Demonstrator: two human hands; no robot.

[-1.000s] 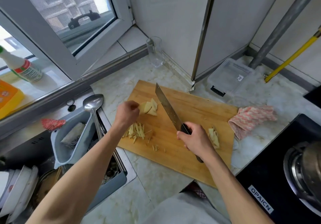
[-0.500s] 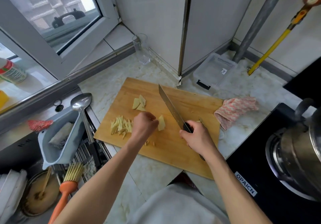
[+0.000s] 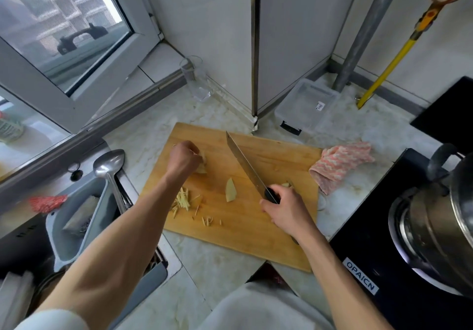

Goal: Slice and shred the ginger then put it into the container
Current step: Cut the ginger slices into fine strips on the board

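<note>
Step in hand: the left hand [image 3: 184, 159] is reaching to the small stack of ginger slices [image 3: 202, 167] in the middle left of the cutting board [image 3: 268, 232], most likely gathering them for shredding.
Left fingers: they are curling over the slices and hiding most of them; the grip looks like a pinch on the stack, though the fingertips themselves are out of sight.
Right hand: the right hand [image 3: 288, 210] is wrapping closed around the dark handle of the knife [image 3: 245, 167], blade pointing toward the upper middle of the frame and lying across the board.
Doing it well: I would be laying the slices flat and overlapping, tucking the fingertips back behind the knuckles, and walking the blade through in thin, even strokes.
Risk: the slices are thin and probably slippery, so a loose stack may be sliding under the edge.
Lone slice: one pale wedge-shaped slice [image 3: 230, 190] is lying flat at the board's centre, just left of the blade, apart from the stack.
Shreds: a heap of fine yellow shreds [image 3: 183, 199] is sitting at the board's lower left, with a few stray strands scattered below it.
Container: the clear plastic container [image 3: 305, 107] is waiting on the tabletop [image 3: 222, 265] beyond the board, in the upper right of centre, holding no ginger that I can see.
Progress: part shredded, nothing transferred yet.
</note>
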